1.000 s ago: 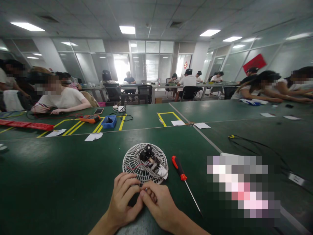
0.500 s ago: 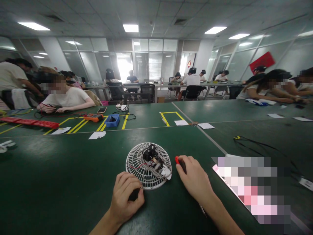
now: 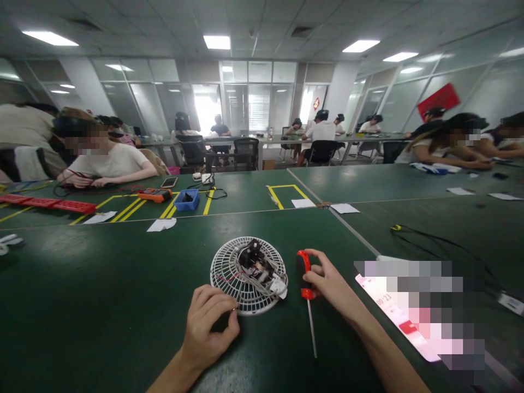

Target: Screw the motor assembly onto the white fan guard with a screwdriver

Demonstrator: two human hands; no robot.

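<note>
A round white fan grille lies on the green table, bearing a black motor assembly with wires and a white tag. By the grille's lower left edge, my left hand pinches something small between thumb and index finger; it is too small to make out. Right of the grille, my right hand has its thumb and fingers on the handle of a red and black screwdriver, whose metal shaft points down toward me.
A phone with a lit, partly blurred screen lies right of my right arm. Farther off are a blue bin, an orange multimeter, red trays and papers. A black cable lies at right. People sit across the table.
My right hand has shifted slightly right and opened its grip around the screwdriver, which now shows its whole handle and shaft. My left hand has barely moved.
</note>
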